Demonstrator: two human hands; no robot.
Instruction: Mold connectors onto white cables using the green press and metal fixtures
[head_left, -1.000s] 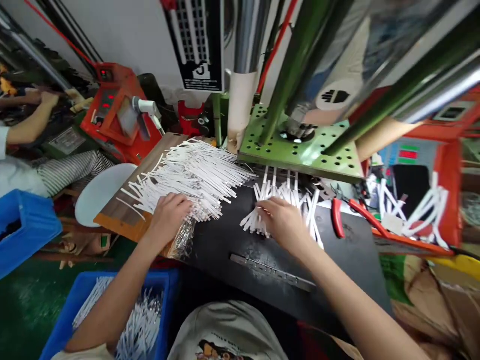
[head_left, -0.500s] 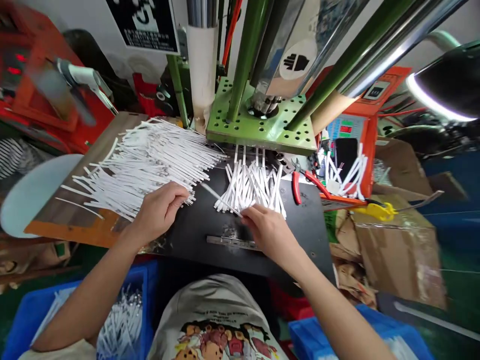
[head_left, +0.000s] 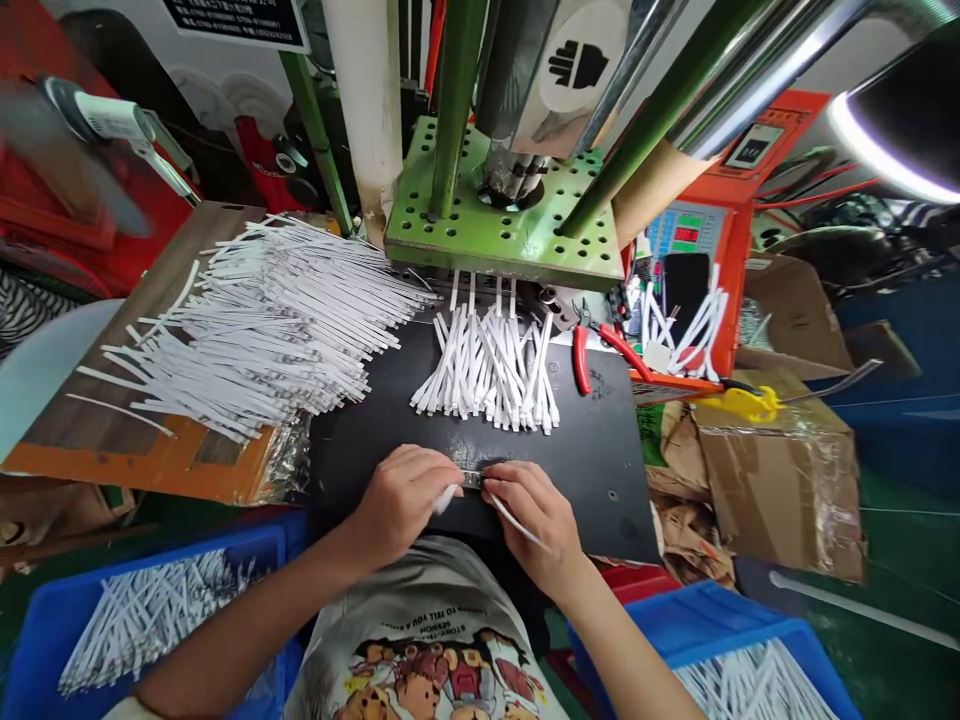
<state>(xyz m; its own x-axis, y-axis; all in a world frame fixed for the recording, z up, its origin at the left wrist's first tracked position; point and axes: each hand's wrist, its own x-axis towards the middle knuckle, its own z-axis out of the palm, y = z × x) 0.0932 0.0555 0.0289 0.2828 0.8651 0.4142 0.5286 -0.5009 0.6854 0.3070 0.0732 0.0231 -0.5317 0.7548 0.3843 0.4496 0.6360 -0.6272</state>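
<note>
Close to the table's front edge, both hands meet at a narrow metal bar [head_left: 473, 479]. My left hand [head_left: 401, 503] pinches a short white cable [head_left: 444, 499], whose end sticks out below the fingers. Another white cable [head_left: 523, 524] lies along my right hand [head_left: 541, 520], held between thumb and fingers, its tail pointing toward me. The fingertips of both hands touch or cover the bar's ends; how the cables sit against it is hidden. Beyond the hands, a bunch of white cables [head_left: 491, 365] lies on the black tabletop [head_left: 600, 450].
A green press plate [head_left: 502, 245] stands behind the bunch. To the left spreads a large heap of white cables [head_left: 277, 320]. Red-handled cutters [head_left: 581, 358] lie at right. Blue bins [head_left: 45, 640] with more cables flank me below, and a cardboard box [head_left: 780, 480] stands right.
Both hands have come from the heap and the bunch to the metal bar near me, which now sits between them. The view has shifted slightly.
</note>
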